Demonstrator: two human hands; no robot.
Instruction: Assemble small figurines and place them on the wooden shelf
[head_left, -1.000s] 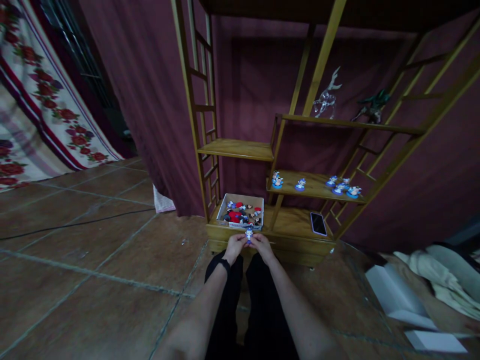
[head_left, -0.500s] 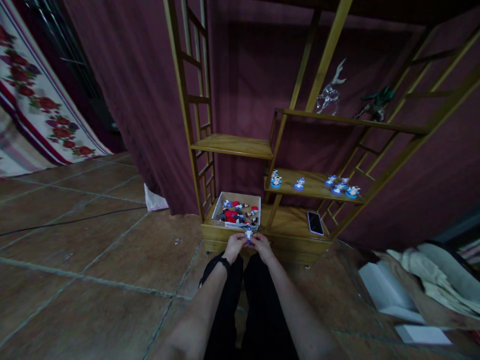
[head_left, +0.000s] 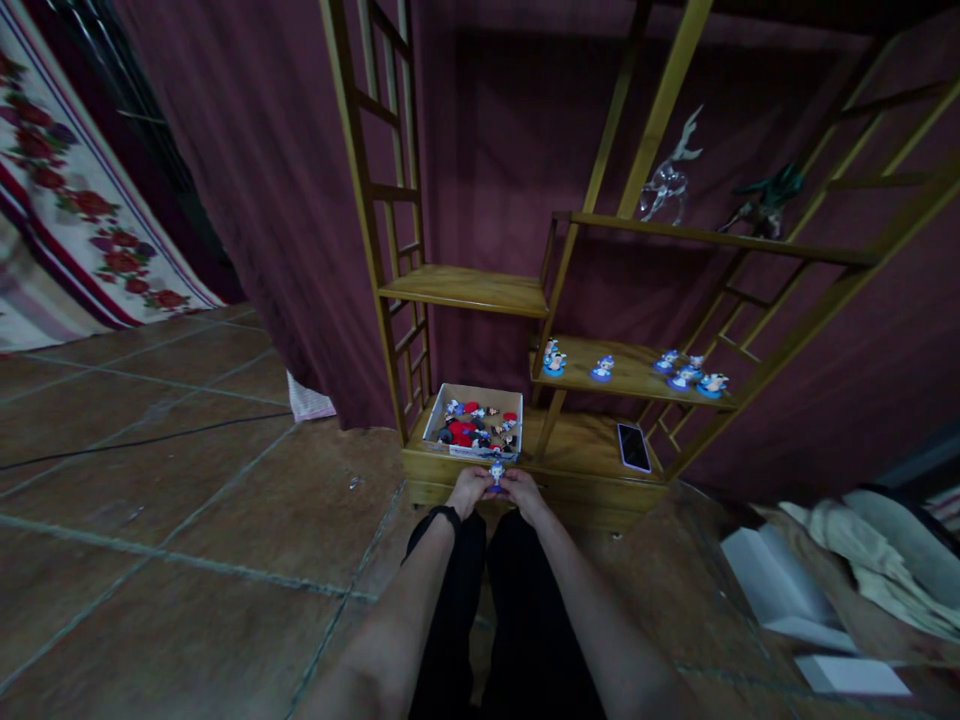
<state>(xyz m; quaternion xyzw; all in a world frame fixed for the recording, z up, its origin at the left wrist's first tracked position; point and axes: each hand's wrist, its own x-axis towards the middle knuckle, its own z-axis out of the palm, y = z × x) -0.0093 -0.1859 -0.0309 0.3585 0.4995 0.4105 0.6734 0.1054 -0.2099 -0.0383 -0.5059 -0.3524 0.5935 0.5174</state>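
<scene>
Between my two hands, a small white and purple figurine (head_left: 496, 474) stands upright on a purple base. My left hand (head_left: 471, 488) pinches its left side, and my right hand (head_left: 522, 489) pinches its right side. Just beyond my fingers, an open cardboard box (head_left: 437, 448) on the cabinet's lower shelf holds several red, black, white and purple figurines (head_left: 463, 430). On the raised shelf to the right stand several more figurines: blue-based ones (head_left: 554, 362) at the left end, a purple one (head_left: 602, 369) nearer the middle, and a cluster (head_left: 682, 377) at the right end.
A phone (head_left: 634, 447) lies on the lower shelf at right. Above, a clear deer ornament (head_left: 666, 190) and a dark green ornament (head_left: 768, 203) stand on the top shelf (head_left: 712, 238). White boxes (head_left: 787, 590) and cloth sit on the floor at right; a cable (head_left: 150, 438) crosses the left floor.
The figurine has tipped slightly, so more of its base shows between my fingers. Both hands keep their hold at nearly the same place. The view has shifted a little.
</scene>
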